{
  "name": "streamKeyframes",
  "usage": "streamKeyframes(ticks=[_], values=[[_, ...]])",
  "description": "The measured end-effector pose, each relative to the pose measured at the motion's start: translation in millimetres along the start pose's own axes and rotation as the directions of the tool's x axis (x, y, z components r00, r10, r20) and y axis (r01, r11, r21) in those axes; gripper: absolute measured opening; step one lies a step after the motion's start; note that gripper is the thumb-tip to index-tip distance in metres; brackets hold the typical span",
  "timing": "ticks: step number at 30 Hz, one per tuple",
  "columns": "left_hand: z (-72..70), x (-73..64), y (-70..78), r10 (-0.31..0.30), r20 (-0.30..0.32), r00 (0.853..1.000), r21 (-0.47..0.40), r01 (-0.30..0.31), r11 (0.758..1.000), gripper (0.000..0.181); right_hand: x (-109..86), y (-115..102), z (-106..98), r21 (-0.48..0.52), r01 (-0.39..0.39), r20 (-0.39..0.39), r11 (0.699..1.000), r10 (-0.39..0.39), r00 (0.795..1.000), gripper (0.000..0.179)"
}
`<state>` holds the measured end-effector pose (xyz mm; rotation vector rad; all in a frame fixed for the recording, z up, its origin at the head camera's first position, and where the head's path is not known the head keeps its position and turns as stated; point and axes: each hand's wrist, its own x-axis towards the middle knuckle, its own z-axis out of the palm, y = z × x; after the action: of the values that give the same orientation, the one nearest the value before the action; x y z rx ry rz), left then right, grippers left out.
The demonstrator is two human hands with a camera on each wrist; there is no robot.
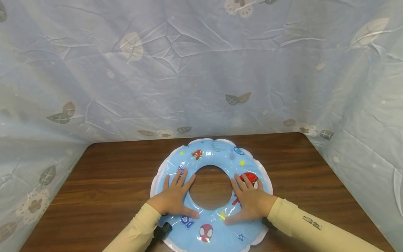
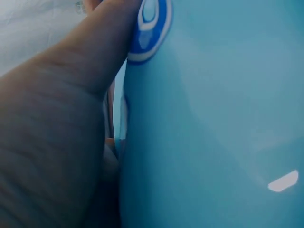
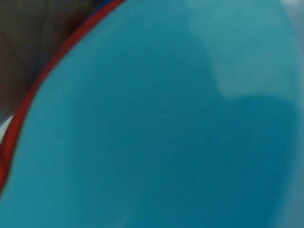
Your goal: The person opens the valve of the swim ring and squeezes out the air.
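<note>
A blue inflatable swim ring [image 1: 207,152] with a white scalloped edge lies flat on the wooden table, puffed up and printed with stars, letters and red masked faces. My left hand [image 1: 174,197] rests on its left side, fingers spread and pointing away from me. On the right side my right hand [image 1: 250,201] lies with straight, spread fingers across a red printed figure. In the left wrist view the ring's glossy blue surface [image 2: 213,118] fills the right, beside the left hand [image 2: 61,104]. Blue vinyl [image 3: 166,123] takes up most of the right wrist view.
The dark wooden table [image 1: 110,182] extends to both sides of the ring. Pale blue-grey fabric [image 1: 189,70] with leaf and flower prints hangs behind the table and along both sides. Dark wrist-camera mounts [image 1: 163,231] sit beneath the wrists, close to the ring.
</note>
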<state>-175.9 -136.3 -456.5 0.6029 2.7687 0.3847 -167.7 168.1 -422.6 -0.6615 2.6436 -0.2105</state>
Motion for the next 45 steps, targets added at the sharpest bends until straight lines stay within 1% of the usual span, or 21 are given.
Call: streamKeyframes(ticks=[3, 6, 9, 11, 13, 15, 17, 19, 22, 26, 30, 35, 38, 39, 41, 43, 45], values=[[-0.8, 0.3, 2.4, 0.0, -0.026, 1.0, 0.026, 0.0, 1.0, 0.131, 1.4, 2.3, 2.8, 0.007, 0.002, 0.006, 1.0, -0.002, 1.0, 0.134], [-1.5, -2.7, 8.5, -0.004, -0.102, 0.995, 0.085, 0.013, 0.996, 0.134, 3.2, 3.8, 6.8, 0.007, 0.007, 0.004, 1.0, -0.007, 1.0, 0.135], [-3.3, -11.8, 20.1, -0.002, -0.182, 0.983, 0.139, 0.028, 0.99, 0.136, 5.1, 4.2, 9.9, -0.007, 0.013, 0.008, 1.0, -0.013, 1.0, 0.135], [-5.3, -19.5, 29.0, -0.009, -0.196, 0.981, 0.144, 0.038, 0.989, 0.137, 5.6, 4.3, 10.6, -0.017, 0.013, 0.008, 1.0, -0.013, 1.0, 0.136], [-7.8, -26.5, 37.1, -0.028, -0.171, 0.985, 0.133, 0.051, 0.99, 0.14, 5.7, 4.2, 10.4, -0.025, 0.011, 0.006, 1.0, -0.011, 1.0, 0.136], [-8.8, -30.6, 42.2, -0.057, -0.126, 0.99, 0.122, 0.072, 0.99, 0.144, 5.0, 4.0, 10.1, -0.033, 0.006, 0.003, 0.999, -0.006, 1.0, 0.136], [-8.4, -33.0, 44.8, -0.083, -0.085, 0.993, 0.111, 0.092, 0.99, 0.145, 4.3, 3.5, 9.7, -0.032, 0.004, -0.006, 0.999, -0.004, 1.0, 0.135], [-6.4, -33.4, 45.0, -0.102, -0.058, 0.993, 0.114, 0.108, 0.988, 0.146, 4.0, 3.3, 10.1, -0.036, 0.003, -0.005, 0.999, -0.003, 1.0, 0.135], [-3.6, -33.0, 45.1, -0.121, -0.041, 0.992, 0.106, 0.124, 0.987, 0.147, 4.2, 3.1, 11.0, -0.04, 0.005, -0.002, 0.999, -0.005, 1.0, 0.135], [-0.5, -31.3, 45.7, -0.137, -0.027, 0.99, 0.12, 0.139, 0.983, 0.15, 4.5, 3.1, 11.9, -0.049, 0.002, -0.003, 0.999, -0.002, 1.0, 0.134], [3.1, -28.9, 45.8, -0.139, -0.026, 0.99, 0.131, 0.141, 0.981, 0.152, 4.7, 3.9, 13.5, -0.066, -0.001, -0.006, 0.998, 0.001, 1.0, 0.134], [2.3, -25.7, 46.4, -0.13, -0.02, 0.991, 0.119, 0.132, 0.984, 0.151, 3.0, 6.5, 9.3, -0.062, 0.0, 0.002, 0.998, 0.0, 1.0, 0.133], [-3.1, -24.7, 44.9, -0.12, 0.007, 0.993, 0.1, 0.118, 0.988, 0.148, 2.9, 11.7, 3.3, -0.024, 0.011, 0.008, 1.0, -0.01, 1.0, 0.129], [-6.4, -24.0, 44.2, -0.116, 0.017, 0.993, 0.092, 0.114, 0.989, 0.145, 3.0, 14.3, 0.8, -0.006, 0.02, 0.001, 1.0, -0.02, 1.0, 0.127], [-15.3, -20.5, 42.1, -0.102, 0.023, 0.994, 0.075, 0.1, 0.992, 0.139, 3.9, 19.9, -5.2, 0.031, 0.039, -0.037, 0.999, -0.038, 0.999, 0.121], [-26.1, -13.1, 39.8, -0.079, 0.009, 0.997, 0.068, 0.078, 0.995, 0.132, 6.1, 25.3, -10.9, 0.046, 0.059, -0.088, 0.997, -0.055, 0.995, 0.116], [-36.2, -0.7, 38.9, -0.041, -0.035, 0.999, 0.057, 0.043, 0.997, 0.124, 9.9, 30.1, -15.3, 0.052, 0.072, -0.134, 0.996, -0.064, 0.989, 0.113]])
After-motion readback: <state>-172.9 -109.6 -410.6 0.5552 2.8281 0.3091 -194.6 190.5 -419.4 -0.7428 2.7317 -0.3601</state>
